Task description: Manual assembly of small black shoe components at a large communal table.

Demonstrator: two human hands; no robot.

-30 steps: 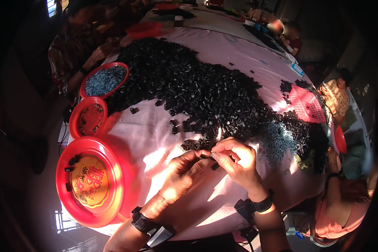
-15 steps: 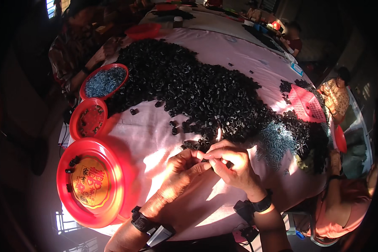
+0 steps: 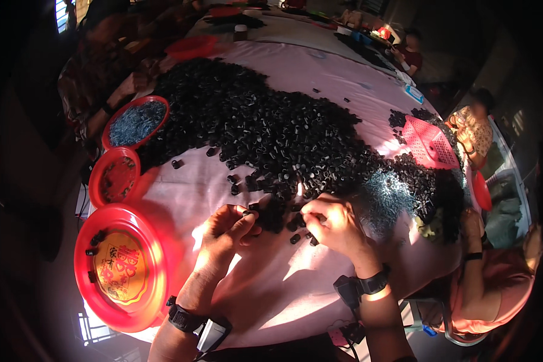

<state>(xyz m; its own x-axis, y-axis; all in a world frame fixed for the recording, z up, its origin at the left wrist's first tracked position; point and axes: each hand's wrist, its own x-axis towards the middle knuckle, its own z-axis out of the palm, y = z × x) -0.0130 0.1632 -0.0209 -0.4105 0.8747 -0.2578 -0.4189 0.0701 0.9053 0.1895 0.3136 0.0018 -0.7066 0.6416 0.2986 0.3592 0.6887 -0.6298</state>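
Note:
My left hand (image 3: 222,232) is closed, its thumb and fingertips pinching a small black plastic part (image 3: 248,212). Apart from it, my right hand (image 3: 335,226) has its fingers drawn together by the near edge of the heap; anything in them is too small to make out. Between both hands lies a small cluster of black plastic parts (image 3: 271,216), with a few loose ones by the right fingertips. Beyond spreads a big heap of short black cylindrical parts (image 3: 271,133).
At left stand a large red plastic basin (image 3: 84,280), a small red dish (image 3: 95,181) and a red bowl of thin silvery-blue pieces (image 3: 137,123). A similar silvery pile (image 3: 387,202) lies at right, near a pink basket (image 3: 427,145). Other people sit around the pink-covered table (image 3: 193,181).
My hands, together at the fingertips before, have moved apart, the left leftward and the right toward the loose black parts. The whole view has shifted slightly.

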